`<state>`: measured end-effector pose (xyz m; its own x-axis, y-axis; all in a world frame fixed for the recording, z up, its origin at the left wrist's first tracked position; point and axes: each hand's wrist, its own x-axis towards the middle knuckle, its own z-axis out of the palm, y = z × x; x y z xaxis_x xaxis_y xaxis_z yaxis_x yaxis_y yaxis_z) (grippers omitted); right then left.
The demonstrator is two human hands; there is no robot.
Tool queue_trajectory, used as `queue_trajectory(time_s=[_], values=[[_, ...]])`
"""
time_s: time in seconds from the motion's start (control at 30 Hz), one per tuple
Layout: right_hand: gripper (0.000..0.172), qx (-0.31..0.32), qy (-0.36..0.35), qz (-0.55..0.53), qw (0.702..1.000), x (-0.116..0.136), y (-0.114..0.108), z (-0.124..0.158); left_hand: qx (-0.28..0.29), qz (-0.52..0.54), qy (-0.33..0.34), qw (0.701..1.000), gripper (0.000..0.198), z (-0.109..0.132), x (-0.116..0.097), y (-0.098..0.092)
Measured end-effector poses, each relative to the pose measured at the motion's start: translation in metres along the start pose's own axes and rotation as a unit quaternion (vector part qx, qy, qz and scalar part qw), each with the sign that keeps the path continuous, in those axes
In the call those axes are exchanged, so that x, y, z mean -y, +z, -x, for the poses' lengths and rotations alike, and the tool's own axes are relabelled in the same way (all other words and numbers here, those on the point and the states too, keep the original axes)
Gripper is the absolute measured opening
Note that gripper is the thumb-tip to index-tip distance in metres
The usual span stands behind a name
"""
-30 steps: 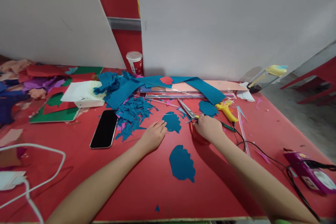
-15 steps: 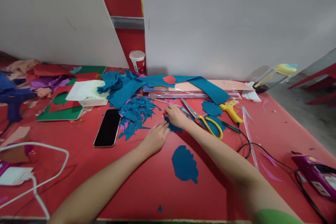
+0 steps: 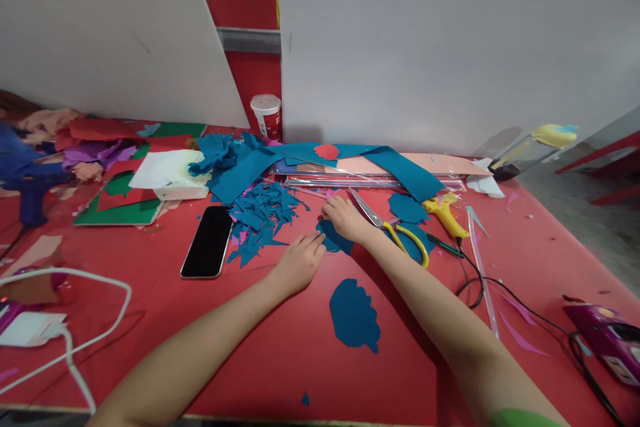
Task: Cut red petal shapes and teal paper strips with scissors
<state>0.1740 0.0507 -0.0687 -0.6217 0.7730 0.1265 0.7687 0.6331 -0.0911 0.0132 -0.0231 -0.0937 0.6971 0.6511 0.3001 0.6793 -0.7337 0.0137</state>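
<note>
A scallop-edged blue paper cutout (image 3: pixel 340 240) lies between my hands on the red table, partly hidden by them. My left hand (image 3: pixel 303 259) has its fingertips closed on the cutout's left edge. Over its upper edge, my right hand (image 3: pixel 347 219) is bent with the fingertips at the paper; the thumb is hard to see. A second blue cutout (image 3: pixel 355 315) lies flat nearer to me. Yellow-handled scissors (image 3: pixel 390 227) rest partly behind my right forearm, blades pointing away. Many small blue paper scraps (image 3: pixel 263 213) are heaped left of my hands.
A black-screened phone (image 3: pixel 207 242) lies left of the scraps. Farther right are more blue cutouts (image 3: pixel 407 207), a yellow glue gun (image 3: pixel 449 215) with a black cord, and a purple power strip (image 3: pixel 603 340). A lidded cup (image 3: pixel 267 116) stands by the white panel (image 3: pixel 450 47).
The view has shifted slightly, moving the scene a little to the right. My right hand's fingers look less curled than before. My left hand stays at the cutout's edge.
</note>
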Motion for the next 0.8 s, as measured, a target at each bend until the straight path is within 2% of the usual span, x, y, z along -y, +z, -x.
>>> queue_trajectory(time_s=[0.27, 0.4, 0.57, 0.8], values=[[0.024, -0.007, -0.016, -0.025, 1.0, 0.002, -0.008, 0.008, 0.0, -0.002, 0.004, 1.0, 0.028, 0.0, 0.0, -0.002], [0.027, -0.018, -0.011, -0.035, 0.999, 0.019, -0.01, 0.033, -0.009, -0.004, 0.006, 1.0, 0.028, 0.001, 0.0, 0.0], [0.036, -0.046, -0.005, -0.084, 0.995, 0.033, 0.002, 0.062, -0.021, -0.009, 0.006, 1.0, 0.029, 0.002, 0.001, 0.003], [0.039, -0.037, 0.028, -0.13, 0.99, 0.021, 0.01, 0.057, -0.03, -0.012, 0.01, 0.999, 0.029, 0.002, 0.002, 0.001]])
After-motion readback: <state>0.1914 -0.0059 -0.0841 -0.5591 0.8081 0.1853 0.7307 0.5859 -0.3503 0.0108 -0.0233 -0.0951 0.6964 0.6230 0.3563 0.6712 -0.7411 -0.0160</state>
